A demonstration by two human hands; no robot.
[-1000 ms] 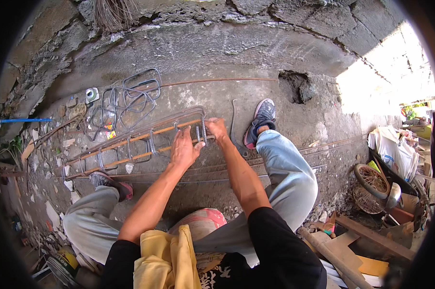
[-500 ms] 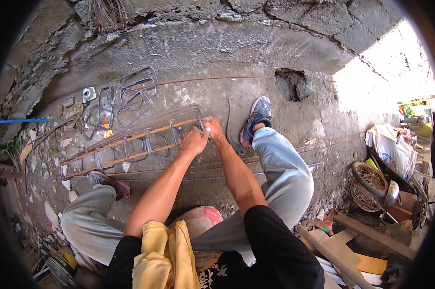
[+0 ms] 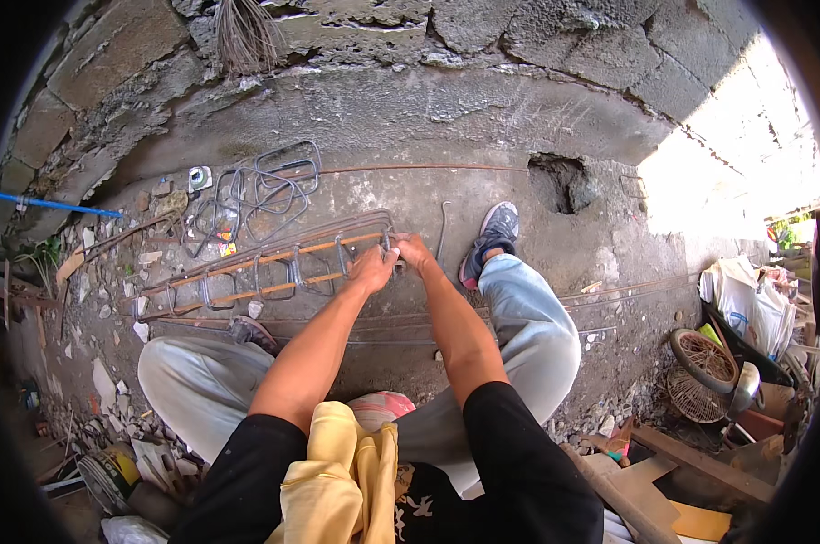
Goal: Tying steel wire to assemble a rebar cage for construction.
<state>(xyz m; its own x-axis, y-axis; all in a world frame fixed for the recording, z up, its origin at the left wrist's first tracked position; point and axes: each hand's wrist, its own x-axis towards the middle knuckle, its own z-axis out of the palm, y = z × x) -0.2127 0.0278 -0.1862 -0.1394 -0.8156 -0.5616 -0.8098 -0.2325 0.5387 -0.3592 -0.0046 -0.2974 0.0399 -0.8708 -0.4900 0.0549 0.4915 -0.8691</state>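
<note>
On rebar cage, both hands, fingers curled

2 bare forearms extended forward from lower edge of view, converging toward hands. Left forearm slants up and rightward; right forearm slants up and leftward. Left hand back upward, fingers curled in grip, thumb toward right hand. Right hand slightly farther forward, fingers bent inward, tips partly hidden. 2 hands close together at thumbs. Legs spread wide, knees bent.
</note>
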